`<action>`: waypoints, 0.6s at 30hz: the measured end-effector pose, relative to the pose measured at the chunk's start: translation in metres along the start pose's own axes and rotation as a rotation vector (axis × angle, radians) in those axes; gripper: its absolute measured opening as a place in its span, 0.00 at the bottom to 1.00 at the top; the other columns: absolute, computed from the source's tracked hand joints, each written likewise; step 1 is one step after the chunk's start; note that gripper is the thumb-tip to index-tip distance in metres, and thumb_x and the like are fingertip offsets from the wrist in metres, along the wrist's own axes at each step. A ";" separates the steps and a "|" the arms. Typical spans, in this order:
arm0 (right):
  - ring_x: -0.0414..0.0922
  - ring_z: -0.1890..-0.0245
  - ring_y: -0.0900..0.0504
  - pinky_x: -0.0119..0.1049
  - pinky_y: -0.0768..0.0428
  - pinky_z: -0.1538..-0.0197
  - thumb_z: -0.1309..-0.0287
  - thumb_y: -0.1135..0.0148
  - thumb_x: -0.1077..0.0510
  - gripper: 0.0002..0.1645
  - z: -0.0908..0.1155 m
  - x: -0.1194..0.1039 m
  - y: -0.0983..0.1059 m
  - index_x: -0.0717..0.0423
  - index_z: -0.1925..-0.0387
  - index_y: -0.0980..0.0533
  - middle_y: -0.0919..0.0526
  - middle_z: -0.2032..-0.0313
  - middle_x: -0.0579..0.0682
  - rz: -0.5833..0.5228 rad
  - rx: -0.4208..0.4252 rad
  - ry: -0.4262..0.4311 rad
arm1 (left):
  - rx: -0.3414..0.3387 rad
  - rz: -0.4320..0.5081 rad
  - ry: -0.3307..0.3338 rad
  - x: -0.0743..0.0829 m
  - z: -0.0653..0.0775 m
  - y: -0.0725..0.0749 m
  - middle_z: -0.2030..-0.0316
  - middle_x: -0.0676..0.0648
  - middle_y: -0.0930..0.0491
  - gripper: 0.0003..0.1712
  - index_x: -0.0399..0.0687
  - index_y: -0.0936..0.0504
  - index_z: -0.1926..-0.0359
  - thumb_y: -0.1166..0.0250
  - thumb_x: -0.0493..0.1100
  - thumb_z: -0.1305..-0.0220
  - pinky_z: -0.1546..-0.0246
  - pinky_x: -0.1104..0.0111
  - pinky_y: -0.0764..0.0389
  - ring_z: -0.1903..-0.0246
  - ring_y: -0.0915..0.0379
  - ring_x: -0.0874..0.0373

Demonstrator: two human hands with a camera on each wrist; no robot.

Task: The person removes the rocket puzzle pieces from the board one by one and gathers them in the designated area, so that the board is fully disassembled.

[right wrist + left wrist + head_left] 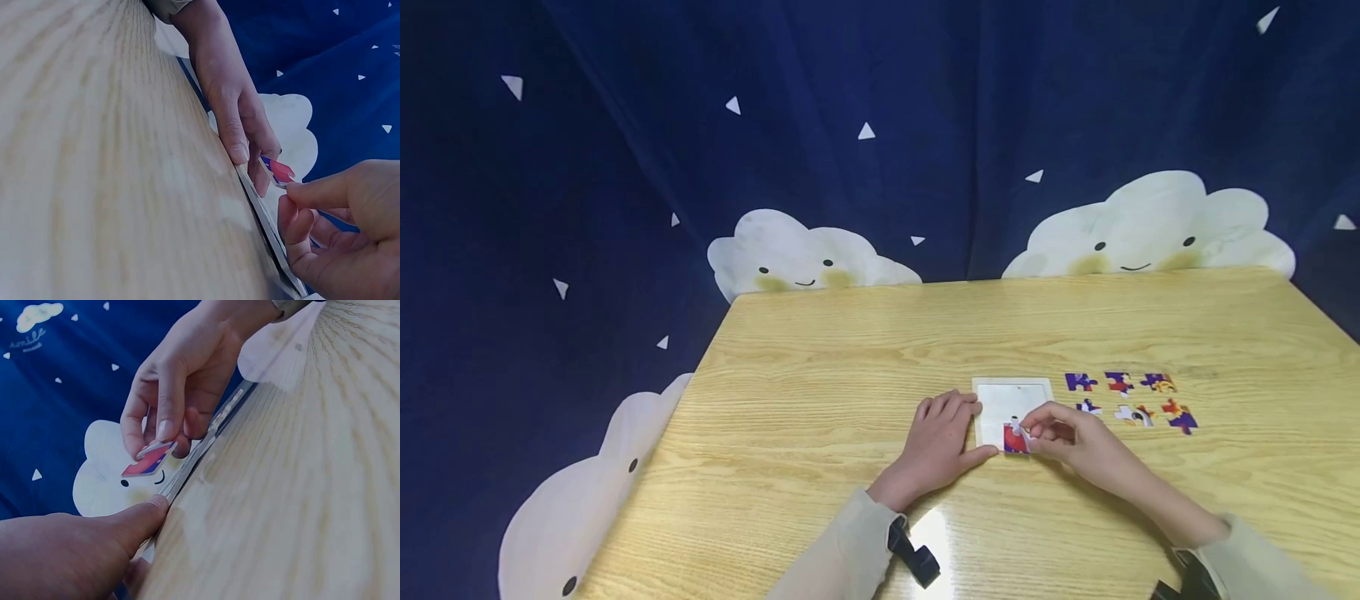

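Note:
A square white puzzle tray (pixel 1012 381) lies on the table. My left hand (pixel 936 442) rests at its left side, fingers along the left rim and thumb by the near left corner. Between thumb and fingertips, my right hand (pixel 1082 442) pinches a red and purple jigsaw piece (pixel 1016 438) over the tray's near part. In the left wrist view that piece (pixel 147 464) is tilted and raised above the tray. The right wrist view shows it held by one edge, apart from the left hand (pixel 234 119). The right fingers partly hide the tray's near right corner.
Several loose jigsaw pieces lie in two rows right of the tray, among them a purple one (pixel 1078 382) and a red, orange and purple one (pixel 1181 417). The wooden table (pixel 820 367) ends at a dark blue curtain (pixel 820 167) with clouds.

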State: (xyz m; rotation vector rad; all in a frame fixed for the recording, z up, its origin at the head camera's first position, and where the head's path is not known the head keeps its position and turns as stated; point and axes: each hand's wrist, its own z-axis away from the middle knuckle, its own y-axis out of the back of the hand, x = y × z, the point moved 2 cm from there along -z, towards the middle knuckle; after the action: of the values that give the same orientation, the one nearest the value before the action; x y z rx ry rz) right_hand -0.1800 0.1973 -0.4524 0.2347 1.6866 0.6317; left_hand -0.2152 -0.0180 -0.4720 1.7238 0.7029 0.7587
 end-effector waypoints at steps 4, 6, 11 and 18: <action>0.31 0.68 0.24 0.26 0.22 0.63 0.41 0.34 0.61 0.10 0.006 0.002 0.005 0.56 0.57 0.20 0.19 0.66 0.52 -0.006 -0.005 -0.022 | -0.017 0.006 0.008 0.000 0.000 0.000 0.35 0.54 0.31 0.34 0.54 0.29 0.38 0.44 0.69 0.36 0.36 0.61 0.37 0.35 0.35 0.56; 0.31 0.67 0.24 0.25 0.21 0.63 0.41 0.34 0.61 0.10 0.009 0.003 0.007 0.56 0.57 0.20 0.19 0.66 0.52 0.002 -0.003 -0.030 | -0.020 0.010 0.009 0.000 0.000 0.001 0.35 0.54 0.31 0.34 0.54 0.29 0.38 0.44 0.69 0.36 0.36 0.60 0.37 0.35 0.35 0.56; 0.30 0.67 0.23 0.25 0.21 0.61 0.41 0.34 0.60 0.10 0.018 0.006 0.013 0.54 0.57 0.20 0.19 0.65 0.48 0.047 0.007 -0.046 | -0.039 0.013 0.015 0.000 0.001 0.002 0.34 0.54 0.32 0.35 0.54 0.29 0.37 0.45 0.69 0.35 0.35 0.60 0.38 0.34 0.36 0.56; 0.30 0.66 0.23 0.24 0.21 0.61 0.43 0.34 0.62 0.11 0.031 0.009 0.020 0.54 0.57 0.20 0.19 0.66 0.40 0.070 0.028 -0.028 | -0.032 0.008 0.009 0.001 0.001 0.003 0.34 0.54 0.31 0.35 0.53 0.29 0.37 0.45 0.69 0.35 0.36 0.61 0.37 0.34 0.36 0.56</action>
State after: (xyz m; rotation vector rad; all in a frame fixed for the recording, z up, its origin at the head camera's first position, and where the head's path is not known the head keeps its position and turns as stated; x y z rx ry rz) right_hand -0.1566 0.2266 -0.4529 0.3227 1.6667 0.6538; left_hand -0.2138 -0.0183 -0.4689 1.6960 0.6866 0.7805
